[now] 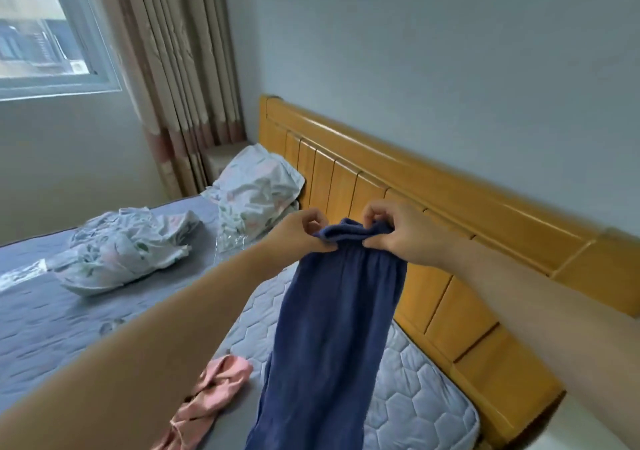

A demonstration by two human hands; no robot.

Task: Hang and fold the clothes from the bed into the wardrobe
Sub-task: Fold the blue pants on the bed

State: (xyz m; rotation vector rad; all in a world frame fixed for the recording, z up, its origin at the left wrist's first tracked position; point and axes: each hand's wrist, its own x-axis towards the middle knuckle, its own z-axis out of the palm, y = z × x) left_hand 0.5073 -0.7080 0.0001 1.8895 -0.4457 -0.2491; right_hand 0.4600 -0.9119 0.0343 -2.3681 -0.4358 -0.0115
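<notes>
A long dark blue garment (329, 328) hangs in the air over the bed, its bunched top edge held up in front of me. My left hand (300, 231) pinches the left end of that edge and my right hand (398, 231) pinches the right end, the two hands close together. The cloth drops straight down past the bottom of the view. A pink garment (211, 397) lies crumpled on the mattress (415, 397) just left of the hanging blue cloth. The wardrobe is out of view.
A wooden headboard (450, 207) runs along the wall behind my hands. A floral pillow (256, 190) leans by the headboard and a crumpled floral sheet (117, 252) lies on the grey bed cover (52, 328). Curtains (180, 69) and a window (41, 34) stand at left.
</notes>
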